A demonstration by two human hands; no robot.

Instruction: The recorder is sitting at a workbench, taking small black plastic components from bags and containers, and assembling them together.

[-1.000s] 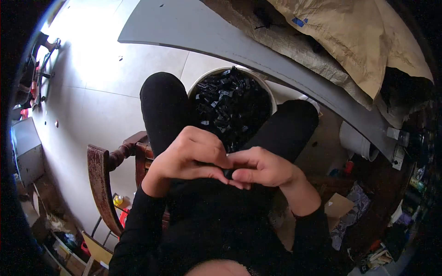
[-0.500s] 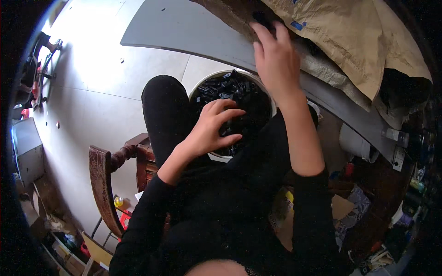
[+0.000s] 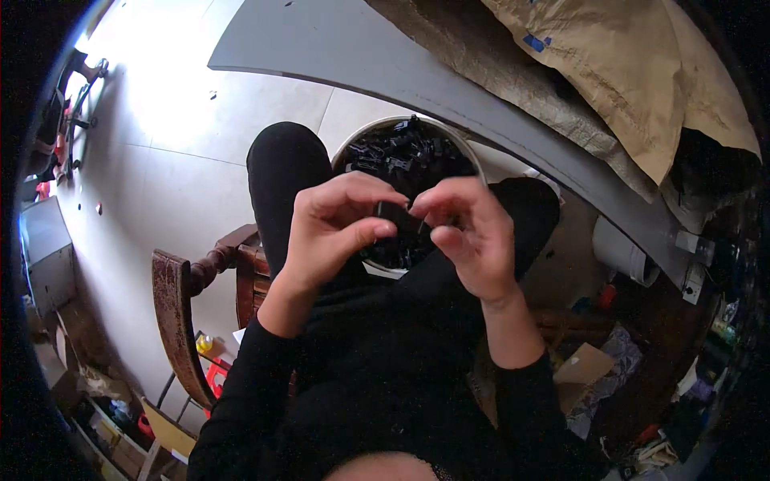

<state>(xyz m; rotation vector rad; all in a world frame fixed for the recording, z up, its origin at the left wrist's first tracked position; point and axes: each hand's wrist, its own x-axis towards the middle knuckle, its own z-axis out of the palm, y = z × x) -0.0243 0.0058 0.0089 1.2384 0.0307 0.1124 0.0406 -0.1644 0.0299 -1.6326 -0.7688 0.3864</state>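
In front of my body, my left hand (image 3: 321,224) pinches a small black plastic part (image 3: 391,212) between thumb and fingertips. My right hand (image 3: 481,236) is curled close beside it, its fingertips almost meeting those of the left. Motion smears the right fingers, and what lies between them is too dark to make out. Under both hands, between my knees, stands a round white bucket (image 3: 340,154) holding a heap of small glossy black plastic pieces (image 3: 401,152). My hands hide the heap's middle.
A grey tabletop (image 3: 337,52) curves across beyond the bucket, with brown paper (image 3: 618,72) and a woven sack (image 3: 553,120) on it. A wooden chair (image 3: 172,313) stands at my left. Below the tabletop at right lies a white tub (image 3: 622,252).
My right hand has come back from the sacking on the table to meet the left. The left hand has lifted from over the bucket and closed on the black part.
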